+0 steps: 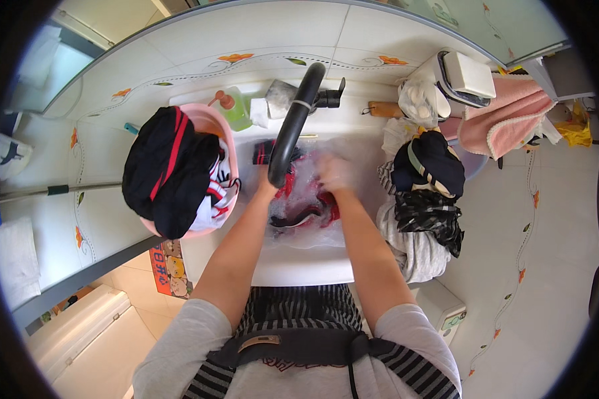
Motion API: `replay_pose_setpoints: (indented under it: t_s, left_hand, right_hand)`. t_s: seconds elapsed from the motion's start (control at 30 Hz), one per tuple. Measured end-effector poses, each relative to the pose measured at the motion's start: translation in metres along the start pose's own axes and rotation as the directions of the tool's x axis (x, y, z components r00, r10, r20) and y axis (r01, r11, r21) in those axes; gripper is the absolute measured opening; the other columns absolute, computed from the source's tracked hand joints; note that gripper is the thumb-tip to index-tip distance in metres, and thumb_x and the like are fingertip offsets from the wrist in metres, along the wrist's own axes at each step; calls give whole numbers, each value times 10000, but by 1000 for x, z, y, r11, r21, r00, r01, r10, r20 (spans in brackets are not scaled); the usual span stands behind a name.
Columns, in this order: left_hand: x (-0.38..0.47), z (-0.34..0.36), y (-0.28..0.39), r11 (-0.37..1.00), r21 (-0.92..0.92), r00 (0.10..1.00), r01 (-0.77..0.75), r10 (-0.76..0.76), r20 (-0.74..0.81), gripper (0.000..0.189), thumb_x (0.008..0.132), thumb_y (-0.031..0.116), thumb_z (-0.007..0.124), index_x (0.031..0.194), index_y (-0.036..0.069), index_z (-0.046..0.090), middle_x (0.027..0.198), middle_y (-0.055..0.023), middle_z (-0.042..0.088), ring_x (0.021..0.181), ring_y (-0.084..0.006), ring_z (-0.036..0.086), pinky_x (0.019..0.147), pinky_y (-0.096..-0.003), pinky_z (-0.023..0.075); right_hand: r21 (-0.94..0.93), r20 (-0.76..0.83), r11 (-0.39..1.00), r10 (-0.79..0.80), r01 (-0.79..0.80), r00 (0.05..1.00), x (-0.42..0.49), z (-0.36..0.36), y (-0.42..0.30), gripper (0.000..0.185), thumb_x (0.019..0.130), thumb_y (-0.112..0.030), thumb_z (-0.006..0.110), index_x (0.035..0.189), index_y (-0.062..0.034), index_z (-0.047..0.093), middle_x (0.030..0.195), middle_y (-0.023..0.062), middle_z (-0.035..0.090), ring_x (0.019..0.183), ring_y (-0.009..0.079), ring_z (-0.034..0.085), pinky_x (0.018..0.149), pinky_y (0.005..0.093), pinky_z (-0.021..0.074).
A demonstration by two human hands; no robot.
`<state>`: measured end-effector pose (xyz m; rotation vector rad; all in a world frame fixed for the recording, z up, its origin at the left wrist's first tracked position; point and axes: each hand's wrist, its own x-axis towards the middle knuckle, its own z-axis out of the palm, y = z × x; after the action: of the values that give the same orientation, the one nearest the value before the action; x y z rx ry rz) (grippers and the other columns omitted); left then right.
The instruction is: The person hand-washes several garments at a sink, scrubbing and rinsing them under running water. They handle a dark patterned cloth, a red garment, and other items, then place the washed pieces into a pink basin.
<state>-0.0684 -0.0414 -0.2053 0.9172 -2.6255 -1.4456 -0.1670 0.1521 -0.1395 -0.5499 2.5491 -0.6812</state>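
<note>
A red and black garment (330, 209) lies in sudsy water in a white washbasin (304, 267). One dark strip of it has a pale edge, and a dark patterned piece of cloth (263, 152) shows at the back left. My left hand (266, 186) is down at the garment, mostly hidden behind the black faucet spout (292, 134). My right hand (335, 172) is over the suds at the garment's right side, blurred by motion. What its fingers grip cannot be made out.
A pink tub (229, 149) heaped with black and white clothes (169, 174) stands left. Folded clothes (427, 209) are piled on the right rim. Behind the basin are a green soap pump bottle (238, 109) and the faucet handle (337, 95). A pink towel (504, 114) hangs right.
</note>
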Motion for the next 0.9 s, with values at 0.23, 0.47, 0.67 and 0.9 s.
replay_pose_setpoints:
  t_s: [0.23, 0.47, 0.67, 0.9]
  left_hand:
    - [-75, -87, 34, 553, -754, 935, 354, -207, 288, 531, 959, 417, 503, 1322, 36, 436, 1254, -107, 530, 1147, -197, 503, 964, -355, 422]
    - [-122, -124, 29, 988, -150, 997, -31, 20, -74, 339, 931, 172, 544, 1252, 71, 500, 1175, -99, 544, 1135, -216, 491, 981, -335, 374]
    - [-155, -113, 76, 754, 493, 853, -434, 520, -44, 578, 694, 79, 687, 1242, 79, 503, 1304, -176, 448, 1197, -374, 421, 1018, -455, 339]
    - [-119, -80, 116, 574, 565, 794, -593, 534, 290, 602, 595, 185, 807, 1151, 103, 592, 1102, -94, 563, 1113, -291, 469, 897, -432, 377]
  right_hand:
    - [292, -322, 947, -33, 132, 946, -78, -69, -49, 221, 834, -231, 640, 989, -76, 671, 871, 133, 678, 791, 274, 654, 737, 337, 498]
    - [344, -565, 871, -106, 350, 819, -117, -162, -82, 314, 768, -157, 739, 1029, -29, 620, 829, 109, 659, 715, 176, 598, 721, 288, 493]
    - [290, -373, 907, -188, 306, 909, -100, -124, -48, 508, 807, -182, 686, 1258, -40, 501, 1076, 194, 625, 979, 336, 612, 867, 363, 469]
    - [-329, -327, 939, -12, -102, 945, -128, -76, -38, 645, 750, -133, 669, 1356, -105, 447, 1291, 209, 489, 1188, 379, 474, 1011, 438, 382]
